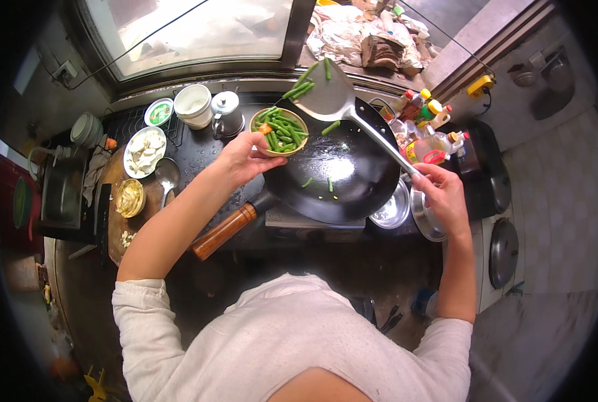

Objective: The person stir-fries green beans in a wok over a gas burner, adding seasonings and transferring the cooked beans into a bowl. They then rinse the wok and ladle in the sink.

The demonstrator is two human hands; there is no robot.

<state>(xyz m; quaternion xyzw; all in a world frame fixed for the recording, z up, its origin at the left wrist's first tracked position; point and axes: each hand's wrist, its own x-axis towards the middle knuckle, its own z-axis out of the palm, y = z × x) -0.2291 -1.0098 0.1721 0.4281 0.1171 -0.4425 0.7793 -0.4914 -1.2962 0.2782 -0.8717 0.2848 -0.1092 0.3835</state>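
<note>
My left hand (251, 158) grips the rim of a small yellowish bowl (303, 145) over the wok's left edge. Cut green beans (285, 131) fill it, with an orange piece (265, 129) among them. My right hand (440, 193) holds the handle of a metal wok spatula (329, 95), its blade raised over the far side of the wok. A few beans (299, 90) cling to the blade's left edge, and one lies on top of it. Below, the black wok (329, 201) has an oily sheen and a few stray bean pieces (330, 184). Its wooden handle (226, 231) points toward me at the left.
Left, a wooden cutting board (115, 176) bears a plate of white pieces (144, 152), a bowl of yellowish slices (130, 198) and a ladle (167, 173). A lidded metal pot (227, 108) stands behind. Several bottles (429, 145) and metal bowls (392, 206) crowd the wok's right side.
</note>
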